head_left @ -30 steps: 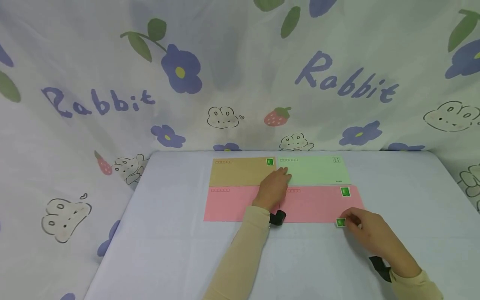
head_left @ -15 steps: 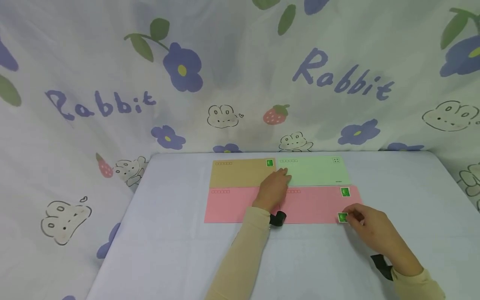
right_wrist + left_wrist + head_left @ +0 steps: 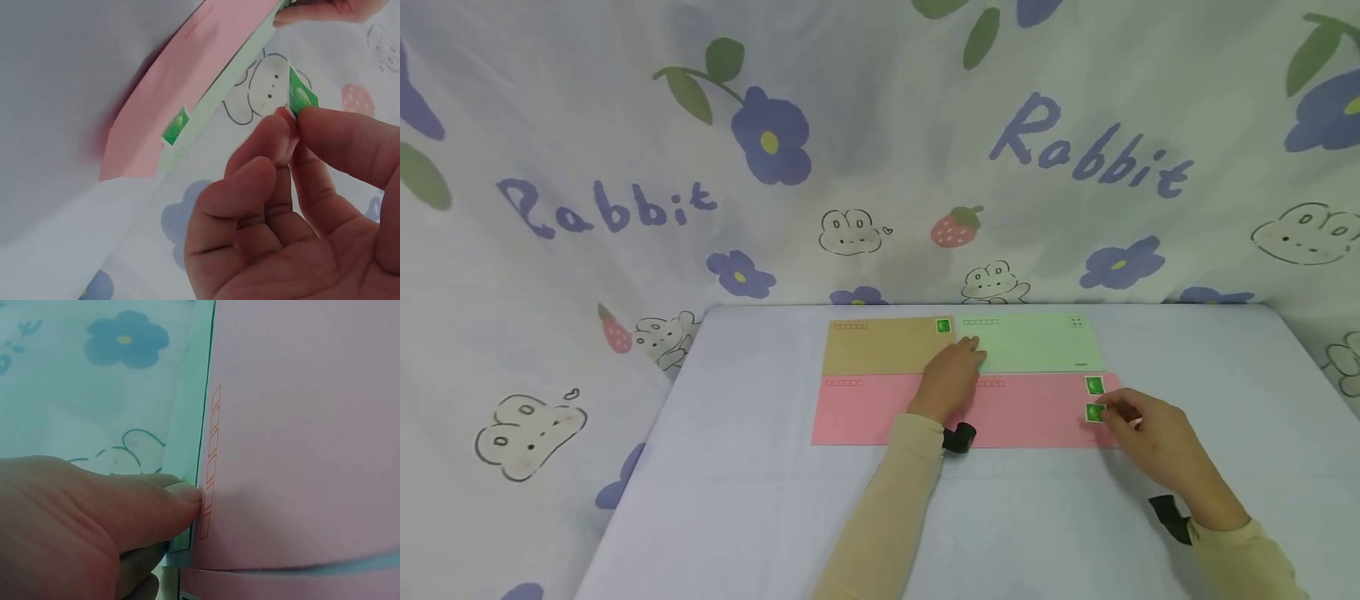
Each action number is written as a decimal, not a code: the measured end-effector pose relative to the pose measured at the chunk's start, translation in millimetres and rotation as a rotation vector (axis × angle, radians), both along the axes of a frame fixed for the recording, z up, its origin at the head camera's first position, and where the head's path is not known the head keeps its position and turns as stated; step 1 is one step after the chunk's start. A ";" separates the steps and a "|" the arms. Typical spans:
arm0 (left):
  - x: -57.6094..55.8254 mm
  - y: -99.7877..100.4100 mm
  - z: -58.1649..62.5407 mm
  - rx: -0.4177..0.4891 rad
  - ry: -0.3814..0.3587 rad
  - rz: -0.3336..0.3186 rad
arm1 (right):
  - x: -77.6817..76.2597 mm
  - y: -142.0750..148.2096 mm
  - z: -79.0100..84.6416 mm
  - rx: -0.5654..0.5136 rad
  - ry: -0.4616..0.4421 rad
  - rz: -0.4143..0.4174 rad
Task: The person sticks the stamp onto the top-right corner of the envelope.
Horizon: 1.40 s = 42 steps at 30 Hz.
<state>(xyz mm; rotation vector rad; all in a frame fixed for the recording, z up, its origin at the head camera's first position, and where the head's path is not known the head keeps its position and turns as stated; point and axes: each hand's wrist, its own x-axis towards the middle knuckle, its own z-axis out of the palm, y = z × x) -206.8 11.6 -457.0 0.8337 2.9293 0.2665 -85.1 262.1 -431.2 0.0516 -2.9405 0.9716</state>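
Four-cornered paper envelopes lie in two rows. My left hand point(image 3: 950, 379) rests over their meeting corner, fingers extended; in the left wrist view its thumb point(image 3: 181, 500) touches the edge of the right pink envelope point(image 3: 300, 425). My right hand point(image 3: 1153, 437) pinches a green stamp point(image 3: 1095, 412) between thumb and forefinger, above the right pink envelope point(image 3: 1030, 421). Another green stamp point(image 3: 1094, 385) sits in that envelope's upper right corner. The held stamp point(image 3: 301, 94) appears tilted in the right wrist view, its lower edge hidden by the fingertips.
A tan envelope point(image 3: 876, 354) with a green stamp point(image 3: 943, 326) lies at the back left, a light green envelope point(image 3: 1033, 346) at the back right. The left pink envelope point(image 3: 853, 421) lies in front. Patterned cloth point(image 3: 880, 150) hangs behind the white table point(image 3: 745, 500).
My right hand has carried the pinched stamp up and slightly right, from the right pink envelope's front edge to just below the stamp in its corner. The left hand stays in place.
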 end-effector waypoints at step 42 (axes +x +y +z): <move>13.6 6.8 -1.4 -0.019 -0.009 0.040 | -38.8 29.3 -2.4 0.023 0.109 -0.049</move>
